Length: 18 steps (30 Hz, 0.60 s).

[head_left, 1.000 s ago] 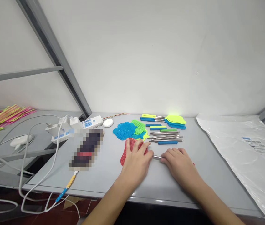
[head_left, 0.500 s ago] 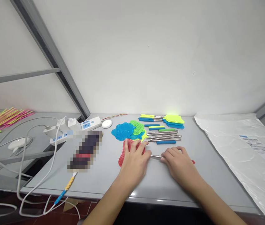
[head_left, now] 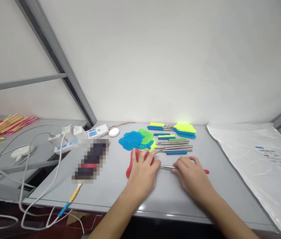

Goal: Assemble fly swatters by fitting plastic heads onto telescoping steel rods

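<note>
A red fly swatter [head_left: 132, 163] with a mesh head lies across the table before me. My left hand [head_left: 142, 169] presses on its head with fingers spread, the thumb at the neck where the thin metal rod [head_left: 166, 166] begins. Closed around the rod's other end is my right hand [head_left: 191, 171], and a red handle tip [head_left: 206, 171] sticks out past it. Behind my hands lie loose blue mesh heads [head_left: 131, 140], a green head [head_left: 145, 136], several bare metal rods [head_left: 174, 146], a blue handle tube [head_left: 176, 152] and other coloured tubes [head_left: 166, 136].
Whole yellow and blue swatters [head_left: 185, 128] are stacked by the wall. On the right spreads a white plastic bag [head_left: 245, 166] with a label. To the left are a pixelated object [head_left: 92, 161], a power strip [head_left: 97, 132], a white round device [head_left: 113, 132] and loose cables [head_left: 58, 172].
My right hand has shifted very slightly to the right along with the red handle tip, showing a little more rod. The left hand stays on the mesh head.
</note>
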Each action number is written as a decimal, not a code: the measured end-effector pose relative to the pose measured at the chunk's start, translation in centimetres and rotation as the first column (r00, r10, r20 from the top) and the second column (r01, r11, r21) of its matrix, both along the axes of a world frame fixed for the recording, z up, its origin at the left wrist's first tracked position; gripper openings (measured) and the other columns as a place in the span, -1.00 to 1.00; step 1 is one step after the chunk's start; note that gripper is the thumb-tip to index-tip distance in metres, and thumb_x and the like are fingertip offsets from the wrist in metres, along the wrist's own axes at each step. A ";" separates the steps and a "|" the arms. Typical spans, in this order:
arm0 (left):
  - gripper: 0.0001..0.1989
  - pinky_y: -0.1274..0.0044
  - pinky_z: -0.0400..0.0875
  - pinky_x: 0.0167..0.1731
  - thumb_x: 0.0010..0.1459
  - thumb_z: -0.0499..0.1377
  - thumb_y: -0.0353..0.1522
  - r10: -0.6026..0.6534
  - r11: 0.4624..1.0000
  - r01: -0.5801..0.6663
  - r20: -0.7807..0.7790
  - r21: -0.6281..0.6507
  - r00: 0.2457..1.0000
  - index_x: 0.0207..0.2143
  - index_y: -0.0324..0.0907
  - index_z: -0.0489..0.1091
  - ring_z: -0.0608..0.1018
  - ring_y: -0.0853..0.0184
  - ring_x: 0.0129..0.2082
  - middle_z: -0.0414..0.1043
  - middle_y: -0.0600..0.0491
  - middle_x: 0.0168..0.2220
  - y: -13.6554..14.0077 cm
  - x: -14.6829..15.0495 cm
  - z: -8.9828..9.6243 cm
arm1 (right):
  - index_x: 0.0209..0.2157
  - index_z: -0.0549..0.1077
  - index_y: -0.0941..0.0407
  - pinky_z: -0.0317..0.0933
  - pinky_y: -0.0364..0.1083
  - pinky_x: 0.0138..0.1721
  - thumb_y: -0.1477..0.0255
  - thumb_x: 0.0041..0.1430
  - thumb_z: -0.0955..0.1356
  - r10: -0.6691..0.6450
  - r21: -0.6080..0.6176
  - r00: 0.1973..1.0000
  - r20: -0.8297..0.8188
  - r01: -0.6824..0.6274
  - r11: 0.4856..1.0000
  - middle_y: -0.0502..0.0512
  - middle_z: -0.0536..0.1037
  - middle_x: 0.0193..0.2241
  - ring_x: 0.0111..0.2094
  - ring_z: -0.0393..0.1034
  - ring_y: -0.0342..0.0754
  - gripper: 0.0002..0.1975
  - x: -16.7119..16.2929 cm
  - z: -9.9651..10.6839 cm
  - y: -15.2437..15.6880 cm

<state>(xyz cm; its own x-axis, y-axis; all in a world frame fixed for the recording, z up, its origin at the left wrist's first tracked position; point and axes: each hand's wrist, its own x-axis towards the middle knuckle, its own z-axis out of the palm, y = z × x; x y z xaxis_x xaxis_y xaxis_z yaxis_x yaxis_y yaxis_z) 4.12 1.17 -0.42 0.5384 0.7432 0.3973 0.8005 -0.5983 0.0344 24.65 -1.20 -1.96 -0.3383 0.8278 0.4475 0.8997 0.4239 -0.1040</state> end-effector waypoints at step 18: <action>-0.88 -0.20 -0.24 0.13 0.18 0.16 -0.42 0.022 0.995 -0.026 0.044 0.097 0.999 -0.30 0.00 0.46 0.29 0.01 0.13 0.40 0.13 0.09 0.0 0.0 -0.6 | -0.33 0.36 0.09 0.02 -0.01 -0.17 0.46 0.34 0.20 0.022 -0.003 1.000 -0.016 -0.022 1.000 0.01 0.44 -0.40 -0.35 0.30 -0.09 -0.84 -0.1 0.1 -0.1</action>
